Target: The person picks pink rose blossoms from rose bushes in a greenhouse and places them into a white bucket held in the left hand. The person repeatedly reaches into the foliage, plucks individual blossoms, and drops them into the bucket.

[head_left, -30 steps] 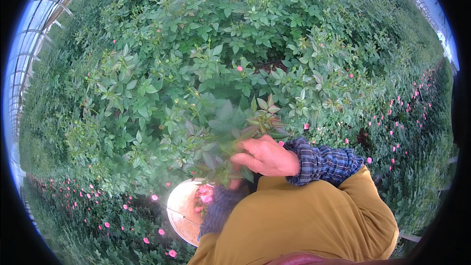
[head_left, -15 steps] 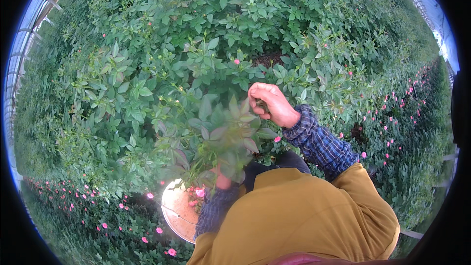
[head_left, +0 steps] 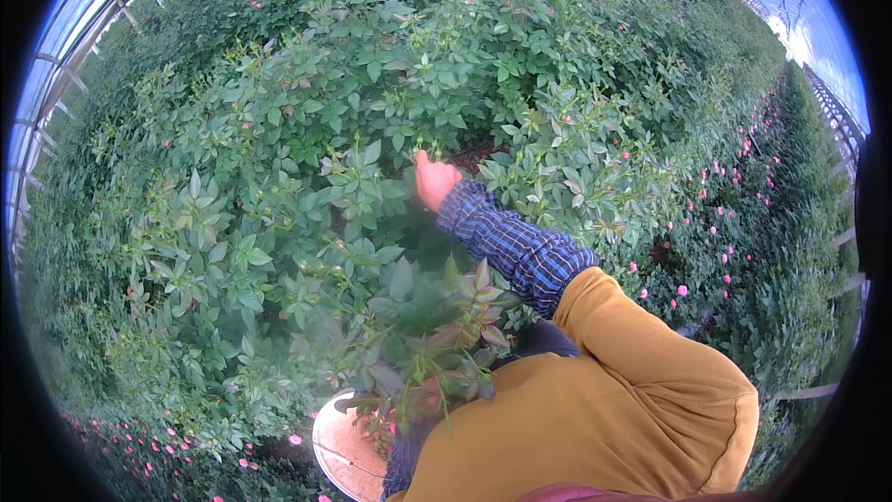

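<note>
My right hand [head_left: 435, 180] reaches forward into the rose bushes [head_left: 307, 121], its fingers closed at the leafy tops. Whatever they grip is too small or hidden to name; small green buds show by the fingertips. Close to my body, my left hand [head_left: 429, 394] is mostly covered by leaves. It appears closed around leafy rose stems [head_left: 455, 330], whose green and reddish leaves spread above it, partly blurred. Beside my left forearm hangs a pale round bucket [head_left: 339, 432] with pink blooms partly visible inside.
Dense rose foliage surrounds me in front and on both sides. Pink roses [head_left: 682, 290] dot the rows at right and lower left. A dark gap [head_left: 478, 158] lies between bushes past my right wrist. Greenhouse framing [head_left: 70, 84] curves along the edges.
My right hand has moved forward and left, from near my body into the bushes. The view has shifted, so the left-hand stems and bucket sit lower in the picture.
</note>
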`<state>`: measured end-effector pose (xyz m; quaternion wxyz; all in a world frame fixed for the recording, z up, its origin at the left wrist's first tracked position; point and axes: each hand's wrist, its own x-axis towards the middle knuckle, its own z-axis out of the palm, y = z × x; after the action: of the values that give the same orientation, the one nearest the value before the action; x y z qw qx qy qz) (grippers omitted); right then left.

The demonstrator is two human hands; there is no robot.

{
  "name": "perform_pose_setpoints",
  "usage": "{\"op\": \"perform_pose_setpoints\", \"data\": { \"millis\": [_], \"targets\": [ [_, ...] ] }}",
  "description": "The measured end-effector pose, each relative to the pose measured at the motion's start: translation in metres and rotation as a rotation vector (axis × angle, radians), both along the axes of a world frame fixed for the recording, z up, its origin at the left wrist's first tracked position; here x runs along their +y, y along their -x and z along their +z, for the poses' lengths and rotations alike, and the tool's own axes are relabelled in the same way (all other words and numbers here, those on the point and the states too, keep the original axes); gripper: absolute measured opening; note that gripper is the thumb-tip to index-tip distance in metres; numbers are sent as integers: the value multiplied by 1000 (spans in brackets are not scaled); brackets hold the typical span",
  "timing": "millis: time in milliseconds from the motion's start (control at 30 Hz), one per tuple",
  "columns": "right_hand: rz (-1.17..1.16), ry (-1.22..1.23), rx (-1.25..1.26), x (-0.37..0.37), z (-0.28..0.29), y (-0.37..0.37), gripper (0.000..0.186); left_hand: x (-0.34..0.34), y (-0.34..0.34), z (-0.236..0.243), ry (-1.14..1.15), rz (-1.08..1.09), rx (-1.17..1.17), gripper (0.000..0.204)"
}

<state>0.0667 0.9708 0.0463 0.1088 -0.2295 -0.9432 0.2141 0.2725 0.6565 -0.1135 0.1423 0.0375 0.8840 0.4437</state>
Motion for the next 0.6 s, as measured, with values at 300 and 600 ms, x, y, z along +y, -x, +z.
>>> {"op": "perform_pose_setpoints", "data": {
  "millis": [300, 600],
  "targets": [
    [-3, 79, 101, 5, -16, -21, 19, -11, -2, 0, -2, -21, 6, 27],
    [159, 1222, 267, -39, 22, -126, 29, -6, 29, 41, -111, -21, 107, 27]
  ]
}}
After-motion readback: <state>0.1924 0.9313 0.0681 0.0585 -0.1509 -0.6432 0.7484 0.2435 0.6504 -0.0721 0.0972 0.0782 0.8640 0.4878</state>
